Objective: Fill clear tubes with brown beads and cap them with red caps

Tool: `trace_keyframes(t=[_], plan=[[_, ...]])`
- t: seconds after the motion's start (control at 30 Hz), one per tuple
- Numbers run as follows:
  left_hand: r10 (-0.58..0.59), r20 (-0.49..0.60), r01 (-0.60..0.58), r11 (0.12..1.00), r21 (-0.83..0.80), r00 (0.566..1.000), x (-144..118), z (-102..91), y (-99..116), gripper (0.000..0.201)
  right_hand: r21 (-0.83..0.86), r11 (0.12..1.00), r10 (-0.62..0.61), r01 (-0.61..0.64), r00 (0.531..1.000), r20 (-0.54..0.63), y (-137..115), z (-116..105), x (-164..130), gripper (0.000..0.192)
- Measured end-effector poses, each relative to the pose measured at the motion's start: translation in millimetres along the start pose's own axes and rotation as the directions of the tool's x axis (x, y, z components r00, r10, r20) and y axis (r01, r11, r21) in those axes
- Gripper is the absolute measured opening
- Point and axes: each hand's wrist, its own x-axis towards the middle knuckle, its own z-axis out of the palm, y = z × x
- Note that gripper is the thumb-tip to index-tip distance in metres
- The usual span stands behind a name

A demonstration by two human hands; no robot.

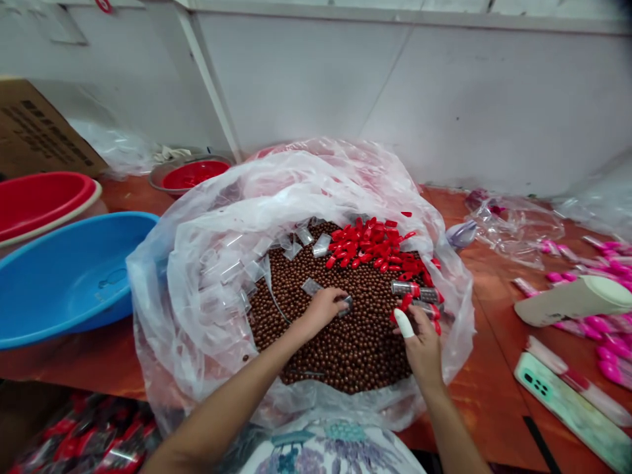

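Observation:
A big clear plastic bag (197, 276) holds a heap of small brown balls (355, 342). On the heap lie several red caps (375, 247) and clear empty tubes (237, 270). My left hand (323, 308) rests on the balls and grips a small clear tube (347, 304). My right hand (419, 342), a white wrap on one finger, holds a red cap (405, 303) beside two filled tubes with red caps (415, 289).
A blue basin (64, 276) and a red basin (39, 201) stand at the left, a metal bowl with red caps (192, 174) behind. At the right lie pink-capped tubes (602, 329), plastic bags (513, 224), a phone (567, 405) and a cream device (573, 299).

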Motion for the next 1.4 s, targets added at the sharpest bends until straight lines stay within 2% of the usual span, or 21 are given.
trace_keyframes(t=[0.07, 0.1, 0.27, 0.47, 0.8, 0.93, 1.03, 1.13, 1.27, 1.4], plan=[[-0.004, 0.015, 0.005, 0.999, -0.053, 1.000, 6, 11.5, 1, 0.026, 0.070, 0.988, 0.138, -0.136, 0.990, -0.020, 10, -9, -13, 0.037], [-0.006, 0.022, 0.007, 0.997, -0.082, 1.000, 8, 16.3, 2, 0.027, 0.088, 0.983, 0.164, -0.161, 0.986, -0.025, 14, -12, -17, 0.038], [-0.023, 0.025, 0.028, 0.970, -0.243, 0.999, 9, 29.8, 2, 0.033, 0.121, 0.988, 0.099, -0.099, 0.995, 0.006, 25, -14, -21, 0.041], [-0.050, 0.017, 0.052, 0.917, -0.395, 0.999, 4, 31.3, 0, 0.039, 0.306, 0.941, 0.142, -0.147, 0.989, 0.039, 26, -2, -18, 0.044], [-0.110, 0.004, 0.097, 0.859, -0.503, 0.994, 6, 37.7, 3, 0.037, 0.283, 0.940, 0.164, -0.189, 0.980, 0.109, 34, 1, -21, 0.046], [-0.089, 0.032, 0.091, 0.800, -0.593, 0.996, 2, 35.8, 11, 0.044, 0.283, 0.942, 0.159, -0.182, 0.982, 0.102, 24, 3, -18, 0.045], [-0.054, 0.027, 0.057, 0.712, -0.700, 0.998, -5, 31.7, 19, 0.049, 0.328, 0.931, 0.141, -0.160, 0.987, 0.079, 10, 6, -10, 0.047], [-0.027, 0.035, 0.044, 0.677, -0.735, 0.999, -17, 27.7, 27, 0.048, 0.366, 0.923, 0.099, -0.119, 0.992, 0.073, -8, 7, 1, 0.042], [0.001, 0.061, 0.043, 0.685, -0.727, 0.998, -33, 25.3, 35, 0.047, 0.294, 0.956, -0.027, -0.008, 0.993, 0.115, -32, 10, 14, 0.033], [0.044, 0.049, -0.002, 0.763, -0.646, 0.998, -44, 24.0, 38, 0.044, 0.182, 0.972, -0.189, 0.152, 0.960, 0.208, -46, 16, 15, 0.024]])
